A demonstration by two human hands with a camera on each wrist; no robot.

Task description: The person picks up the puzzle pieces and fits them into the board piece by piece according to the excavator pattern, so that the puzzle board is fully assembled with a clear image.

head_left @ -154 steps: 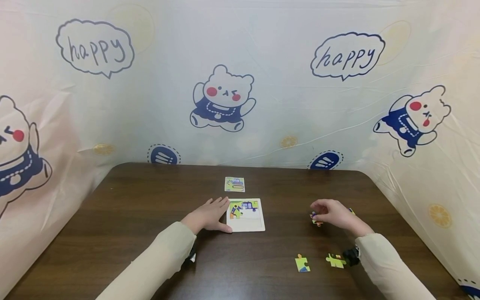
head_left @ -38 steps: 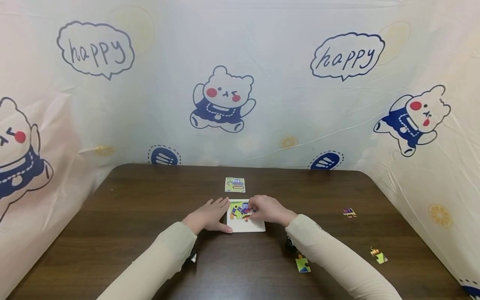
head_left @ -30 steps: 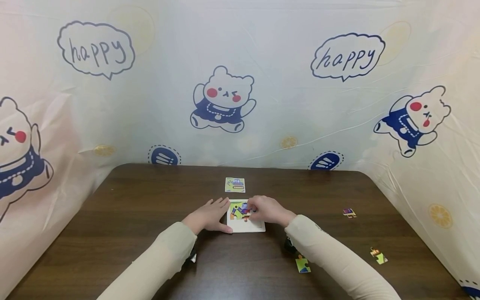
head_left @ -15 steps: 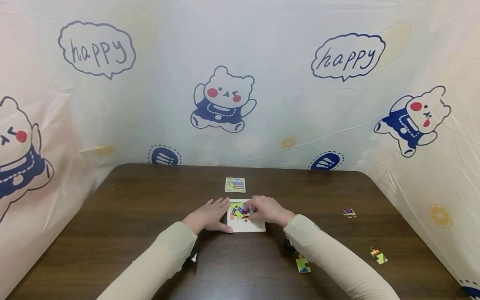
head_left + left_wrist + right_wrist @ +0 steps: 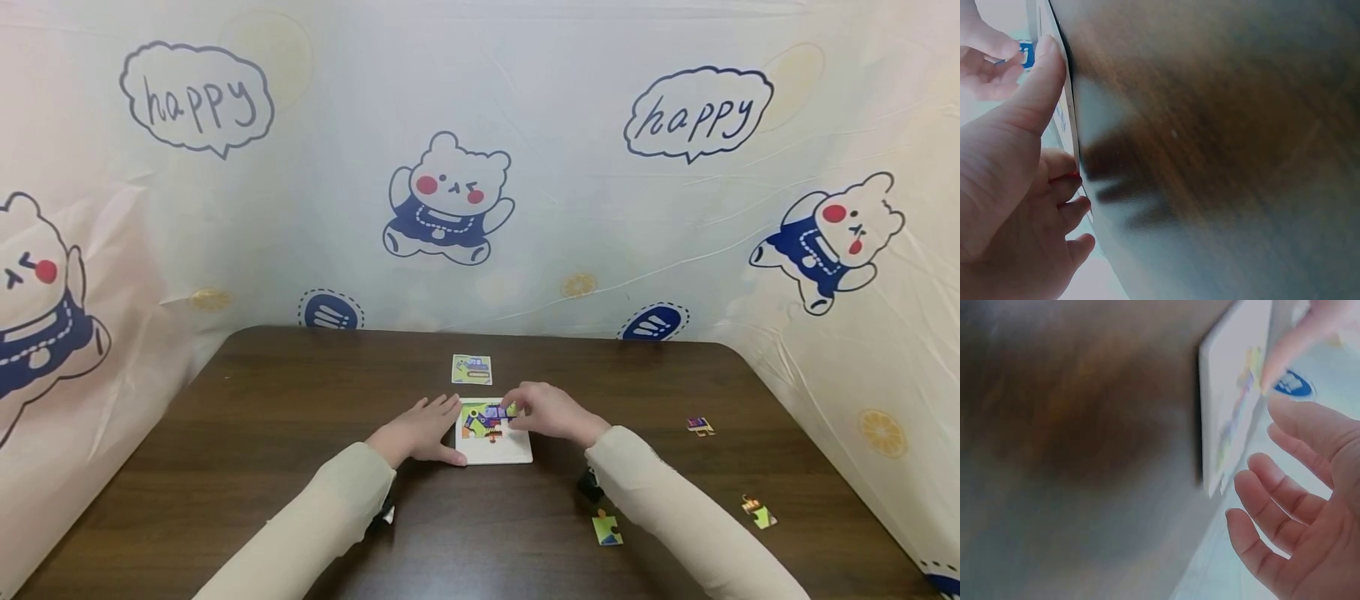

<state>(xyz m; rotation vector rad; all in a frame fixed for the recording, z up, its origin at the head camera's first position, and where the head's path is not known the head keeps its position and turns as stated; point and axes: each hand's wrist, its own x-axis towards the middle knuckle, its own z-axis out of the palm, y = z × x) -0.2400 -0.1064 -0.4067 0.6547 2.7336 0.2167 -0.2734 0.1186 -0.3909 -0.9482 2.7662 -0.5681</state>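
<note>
Fingers (image 5: 1261,503) of the right hand (image 5: 551,411), loose and empty, have drawn off a piece (image 5: 492,432) now in the board (image 5: 502,454); the left hand (image 5: 415,432) splays at 9 o'clock; three loose pieces (image 5: 606,530) remain, 3 to 4 o'clock.

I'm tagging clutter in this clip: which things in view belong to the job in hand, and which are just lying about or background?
Likely in the job:
white puzzle tray
fitted jigsaw pieces in it
loose purple jigsaw piece
loose orange-and-green jigsaw piece
loose green-and-blue jigsaw piece
picture card

Apparently just surroundings:
brown table
bear-print backdrop
</note>
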